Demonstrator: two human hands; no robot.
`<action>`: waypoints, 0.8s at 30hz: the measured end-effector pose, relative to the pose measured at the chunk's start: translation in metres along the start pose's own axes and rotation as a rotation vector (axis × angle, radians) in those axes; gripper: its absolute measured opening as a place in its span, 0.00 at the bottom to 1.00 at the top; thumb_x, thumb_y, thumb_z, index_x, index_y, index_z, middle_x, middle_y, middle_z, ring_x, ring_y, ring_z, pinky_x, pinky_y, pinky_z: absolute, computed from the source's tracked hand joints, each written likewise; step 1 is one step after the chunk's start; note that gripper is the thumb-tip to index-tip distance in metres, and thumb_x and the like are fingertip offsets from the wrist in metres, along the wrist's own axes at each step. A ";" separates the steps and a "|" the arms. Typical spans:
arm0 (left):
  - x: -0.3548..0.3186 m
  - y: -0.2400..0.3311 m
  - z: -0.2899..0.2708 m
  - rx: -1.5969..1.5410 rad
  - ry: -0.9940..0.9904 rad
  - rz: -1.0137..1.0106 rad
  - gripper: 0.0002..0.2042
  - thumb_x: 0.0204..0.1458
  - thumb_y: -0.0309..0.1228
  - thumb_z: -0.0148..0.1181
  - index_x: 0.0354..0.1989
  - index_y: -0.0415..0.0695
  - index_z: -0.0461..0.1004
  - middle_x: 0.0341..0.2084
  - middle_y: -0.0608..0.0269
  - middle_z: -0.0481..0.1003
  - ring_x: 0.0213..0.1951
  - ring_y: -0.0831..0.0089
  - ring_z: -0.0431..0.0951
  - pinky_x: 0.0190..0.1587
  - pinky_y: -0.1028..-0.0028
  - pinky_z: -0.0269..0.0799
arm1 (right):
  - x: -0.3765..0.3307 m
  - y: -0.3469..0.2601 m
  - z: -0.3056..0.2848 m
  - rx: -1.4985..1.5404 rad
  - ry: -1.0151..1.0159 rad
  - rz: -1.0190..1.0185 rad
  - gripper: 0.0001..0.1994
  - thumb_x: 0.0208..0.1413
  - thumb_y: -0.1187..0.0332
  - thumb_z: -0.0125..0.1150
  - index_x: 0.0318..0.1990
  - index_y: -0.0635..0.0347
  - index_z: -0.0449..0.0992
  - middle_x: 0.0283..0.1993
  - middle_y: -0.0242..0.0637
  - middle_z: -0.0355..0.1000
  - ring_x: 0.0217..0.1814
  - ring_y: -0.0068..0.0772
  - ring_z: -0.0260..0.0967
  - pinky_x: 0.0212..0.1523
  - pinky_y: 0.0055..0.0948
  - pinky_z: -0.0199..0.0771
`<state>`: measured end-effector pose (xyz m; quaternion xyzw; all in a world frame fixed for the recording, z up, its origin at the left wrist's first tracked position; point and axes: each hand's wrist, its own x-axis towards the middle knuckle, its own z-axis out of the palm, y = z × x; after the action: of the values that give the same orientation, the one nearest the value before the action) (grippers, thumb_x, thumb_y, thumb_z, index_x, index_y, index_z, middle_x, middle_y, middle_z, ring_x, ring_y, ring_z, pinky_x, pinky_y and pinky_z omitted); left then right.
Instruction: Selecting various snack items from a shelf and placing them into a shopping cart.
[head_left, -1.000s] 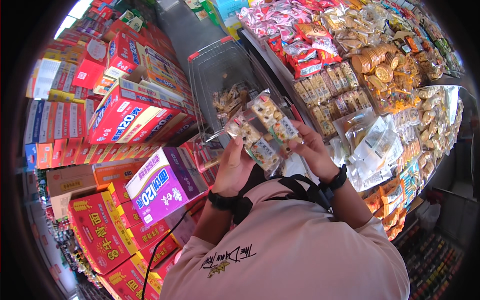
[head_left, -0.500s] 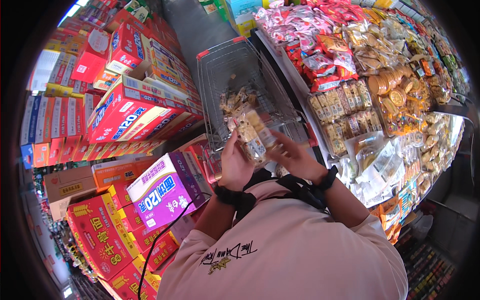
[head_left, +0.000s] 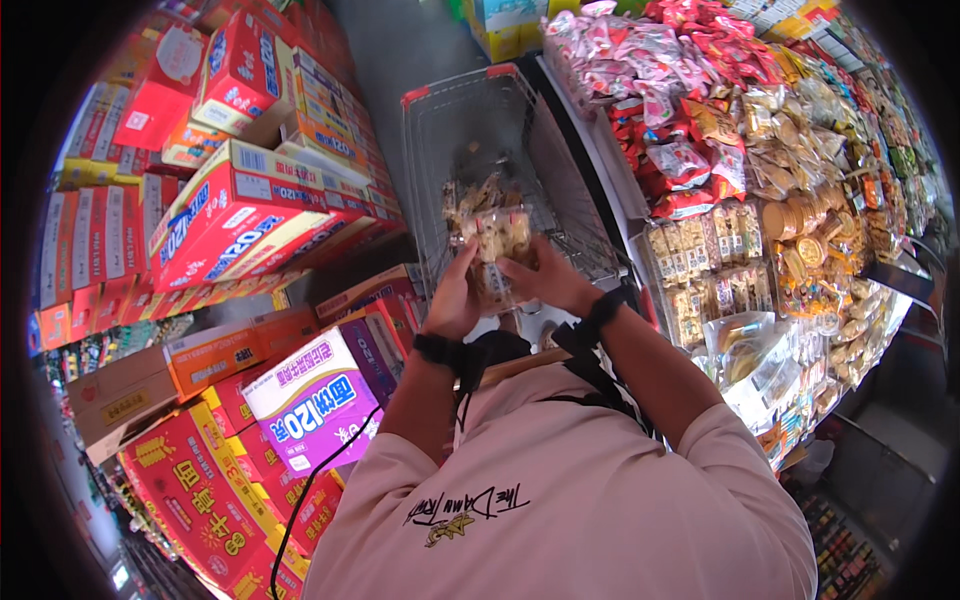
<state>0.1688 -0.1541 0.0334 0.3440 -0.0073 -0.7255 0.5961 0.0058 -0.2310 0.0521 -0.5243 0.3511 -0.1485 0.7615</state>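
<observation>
Between my two hands is a clear plastic pack of pale nougat-like snack bars (head_left: pixel 500 238), held above the near part of a wire shopping cart (head_left: pixel 425 150). My left hand (head_left: pixel 457 298) grips the pack's left side. On the right side, my right hand (head_left: pixel 548 280) is closed round it, with the thumb over the front. More wrapped snacks (head_left: pixel 462 198) lie in the cart just beyond the pack, partly hidden by it. Both my wrists wear dark bands.
Stacked red cartons (head_left: pixel 240 210) line the left side, with a purple and white carton (head_left: pixel 318 400) nearer me. To the right, a display holds similar snack packs (head_left: pixel 700 245), pink bagged sweets (head_left: pixel 640 70) and round biscuits (head_left: pixel 795 220). Grey floor (head_left: pixel 400 40) shows beyond the cart.
My right hand has moved left and closed firmly on the pack. The pack now faces up more squarely, and the view has shifted slightly.
</observation>
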 end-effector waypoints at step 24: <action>0.021 -0.017 -0.081 0.994 0.470 0.186 0.32 0.46 0.32 0.64 0.62 0.34 0.64 0.45 0.45 0.77 0.47 0.63 0.78 0.50 0.69 0.71 | -0.015 0.046 -0.069 -0.540 0.173 0.145 0.20 0.56 0.64 0.61 0.54 0.66 0.73 0.45 0.43 0.77 0.43 0.35 0.75 0.47 0.31 0.73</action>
<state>0.1943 -0.1353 -0.0458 0.7343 -0.2458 -0.4827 0.4092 -0.0595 -0.2513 0.0018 -0.6671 0.4778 -0.0390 0.5702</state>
